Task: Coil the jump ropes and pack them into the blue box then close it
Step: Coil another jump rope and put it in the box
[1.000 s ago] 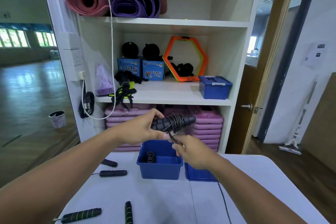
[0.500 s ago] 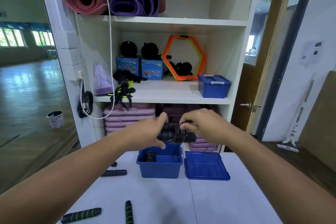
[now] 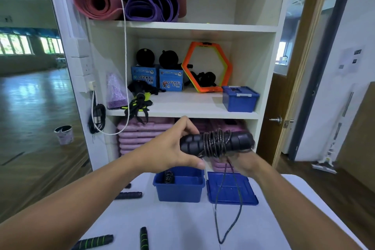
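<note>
In left hand [image 3: 170,148], jump rope [image 3: 217,143] — above blue box [image 3: 178,191]

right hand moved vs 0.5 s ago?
Yes. The right hand has dropped from on top of the jump rope bundle to beneath it, ending nearer the blue lid.

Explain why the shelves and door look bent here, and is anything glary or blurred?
Head view: the wide-angle lens bows the white shelf unit and wooden door frame outward; window light glares off the glossy wooden floor; the black cord-wrapped jump rope handles look sharp, while the forearms near the bottom edge look stretched.
</note>
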Action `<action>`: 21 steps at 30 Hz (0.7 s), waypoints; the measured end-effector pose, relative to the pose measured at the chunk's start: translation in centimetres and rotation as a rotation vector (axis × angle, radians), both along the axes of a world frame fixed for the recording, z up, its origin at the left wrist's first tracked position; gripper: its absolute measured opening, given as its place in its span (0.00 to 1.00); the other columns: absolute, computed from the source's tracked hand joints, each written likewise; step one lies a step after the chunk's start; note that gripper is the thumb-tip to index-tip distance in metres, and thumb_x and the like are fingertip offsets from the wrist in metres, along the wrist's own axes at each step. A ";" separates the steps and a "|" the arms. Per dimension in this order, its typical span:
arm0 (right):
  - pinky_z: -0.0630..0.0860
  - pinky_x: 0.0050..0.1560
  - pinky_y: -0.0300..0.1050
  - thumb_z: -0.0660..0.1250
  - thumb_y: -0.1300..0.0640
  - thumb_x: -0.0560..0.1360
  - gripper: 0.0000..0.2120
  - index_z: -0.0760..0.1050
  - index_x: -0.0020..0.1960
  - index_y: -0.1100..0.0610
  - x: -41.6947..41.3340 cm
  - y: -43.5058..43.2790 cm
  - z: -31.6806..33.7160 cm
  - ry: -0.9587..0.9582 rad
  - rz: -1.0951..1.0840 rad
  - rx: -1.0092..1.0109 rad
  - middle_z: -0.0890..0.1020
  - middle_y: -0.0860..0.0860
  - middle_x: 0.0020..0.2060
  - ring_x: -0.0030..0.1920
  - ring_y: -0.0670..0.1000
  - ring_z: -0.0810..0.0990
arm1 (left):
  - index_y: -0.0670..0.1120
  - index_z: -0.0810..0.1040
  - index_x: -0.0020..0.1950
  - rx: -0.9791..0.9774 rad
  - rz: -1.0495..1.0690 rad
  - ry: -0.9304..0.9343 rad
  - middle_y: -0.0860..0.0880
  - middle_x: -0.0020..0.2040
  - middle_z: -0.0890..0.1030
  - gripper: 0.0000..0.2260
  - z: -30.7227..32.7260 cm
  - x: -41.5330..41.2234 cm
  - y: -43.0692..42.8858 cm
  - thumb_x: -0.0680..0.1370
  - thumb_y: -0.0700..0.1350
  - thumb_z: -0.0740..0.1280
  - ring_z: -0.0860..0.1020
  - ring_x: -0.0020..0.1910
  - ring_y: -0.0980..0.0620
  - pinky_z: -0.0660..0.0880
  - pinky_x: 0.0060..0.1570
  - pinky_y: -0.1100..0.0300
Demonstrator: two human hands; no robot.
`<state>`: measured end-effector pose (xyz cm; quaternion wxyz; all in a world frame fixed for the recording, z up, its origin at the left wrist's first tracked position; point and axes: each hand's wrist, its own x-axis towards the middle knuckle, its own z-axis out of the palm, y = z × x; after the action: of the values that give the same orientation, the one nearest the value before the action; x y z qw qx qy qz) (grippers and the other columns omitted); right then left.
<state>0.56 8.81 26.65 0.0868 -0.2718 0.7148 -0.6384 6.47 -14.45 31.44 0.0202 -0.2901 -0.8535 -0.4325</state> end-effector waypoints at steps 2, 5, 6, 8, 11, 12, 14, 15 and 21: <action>0.67 0.35 0.42 0.60 0.60 0.82 0.11 0.80 0.47 0.57 0.6 -0.7 -1.4 -0.030 -0.077 0.048 0.75 0.52 0.32 0.34 0.53 0.67 | 0.55 0.68 0.56 0.053 0.065 0.005 0.48 0.56 0.78 0.29 -0.5 -0.8 -0.2 0.65 0.59 0.81 0.78 0.57 0.47 0.74 0.62 0.45; 0.63 0.30 0.38 0.59 0.53 0.83 0.13 0.80 0.54 0.58 1.3 -1.8 -3.0 0.017 -0.116 0.196 0.72 0.48 0.29 0.28 0.45 0.65 | 0.52 0.67 0.56 0.079 0.204 0.018 0.50 0.55 0.79 0.28 -1.1 -2.5 -0.7 0.67 0.54 0.81 0.79 0.54 0.46 0.77 0.59 0.47; 0.64 0.29 0.37 0.59 0.53 0.83 0.12 0.79 0.55 0.56 1.5 -2.0 -3.4 0.046 -0.117 0.256 0.72 0.48 0.30 0.27 0.44 0.65 | 0.52 0.66 0.57 0.025 0.262 0.039 0.51 0.53 0.79 0.28 -1.2 -3.1 -0.9 0.68 0.53 0.81 0.80 0.51 0.47 0.78 0.55 0.50; 0.67 0.31 0.37 0.59 0.53 0.83 0.10 0.78 0.55 0.54 1.9 -2.4 -3.8 0.142 -0.106 0.428 0.73 0.48 0.31 0.29 0.42 0.68 | 0.52 0.65 0.57 -0.102 0.379 0.086 0.54 0.49 0.77 0.28 -1.5 -4.3 -1.2 0.69 0.52 0.80 0.78 0.44 0.53 0.77 0.43 0.59; 0.72 0.37 0.40 0.59 0.51 0.82 0.07 0.74 0.55 0.50 2.0 -2.6 -3.1 0.277 -0.102 0.676 0.77 0.47 0.38 0.34 0.45 0.73 | 0.51 0.63 0.58 -0.271 0.477 0.143 0.53 0.45 0.77 0.27 -2.4 -5.9 -2.0 0.71 0.49 0.79 0.76 0.40 0.55 0.72 0.35 0.63; 0.75 0.41 0.44 0.59 0.50 0.82 0.06 0.74 0.54 0.49 2.0 -2.5 -2.5 0.326 -0.108 0.756 0.79 0.47 0.41 0.38 0.47 0.75 | 0.50 0.63 0.57 -0.332 0.473 0.151 0.52 0.44 0.78 0.26 -2.9 -6.4 -2.1 0.72 0.48 0.78 0.77 0.40 0.52 0.74 0.36 0.59; 0.78 0.48 0.53 0.58 0.49 0.82 0.08 0.73 0.54 0.49 2.1 -2.2 -0.9 0.443 -0.116 0.930 0.81 0.48 0.47 0.45 0.52 0.79 | 0.49 0.62 0.54 -0.424 0.443 0.144 0.49 0.41 0.78 0.24 -3.9 -6.9 -2.0 0.72 0.45 0.77 0.78 0.40 0.45 0.75 0.37 0.51; 0.77 0.49 0.55 0.57 0.49 0.82 0.08 0.73 0.55 0.49 2.2 -2.1 0.0 0.515 -0.123 1.016 0.81 0.49 0.48 0.46 0.54 0.79 | 0.48 0.62 0.53 -0.455 0.428 0.131 0.50 0.40 0.77 0.24 -4.2 -6.9 -1.8 0.72 0.45 0.77 0.78 0.39 0.45 0.73 0.35 0.51; 0.78 0.45 0.51 0.57 0.47 0.82 0.12 0.74 0.60 0.48 2.0 -1.8 5.6 1.016 -0.119 1.289 0.81 0.48 0.53 0.48 0.55 0.80 | 0.50 0.60 0.52 -0.546 0.298 0.057 0.50 0.40 0.74 0.26 -4.2 -5.2 0.0 0.72 0.52 0.78 0.72 0.35 0.51 0.66 0.30 0.55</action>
<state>2.51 7.00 32.21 -0.1421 -0.3861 0.9065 0.0946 1.25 -14.48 27.21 0.0286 -0.1684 -0.9703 -0.1713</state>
